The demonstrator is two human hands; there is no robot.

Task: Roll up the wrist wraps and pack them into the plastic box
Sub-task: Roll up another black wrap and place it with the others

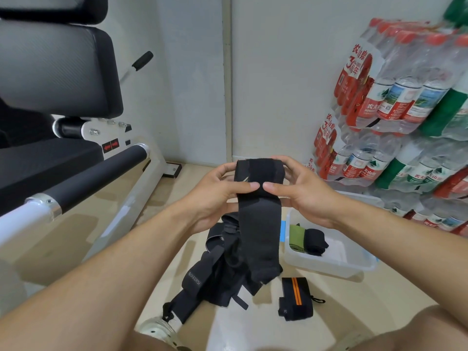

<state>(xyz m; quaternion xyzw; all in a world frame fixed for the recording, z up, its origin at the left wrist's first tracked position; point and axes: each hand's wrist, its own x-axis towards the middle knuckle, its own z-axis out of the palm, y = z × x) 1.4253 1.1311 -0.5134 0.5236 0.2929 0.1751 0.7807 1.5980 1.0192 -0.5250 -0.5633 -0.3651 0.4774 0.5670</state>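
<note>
Both hands hold a black wrist wrap [258, 219] up in front of me. Its top end is partly rolled, and my left hand [215, 196] and right hand [304, 191] grip that roll from either side, thumbs meeting on its front. The loose tail hangs straight down. Below it a heap of black wraps [215, 269] lies on the floor. A clear plastic box [326, 264] to the right holds a green roll [297, 238] and a black roll [315, 241]. A rolled black wrap with an orange stripe [295, 298] lies on the floor in front of the box.
A black and white exercise bench [76, 173] fills the left side. Stacked packs of water bottles [395, 117] stand along the right wall. My shoe [158, 330] shows at the bottom, near the heap's end.
</note>
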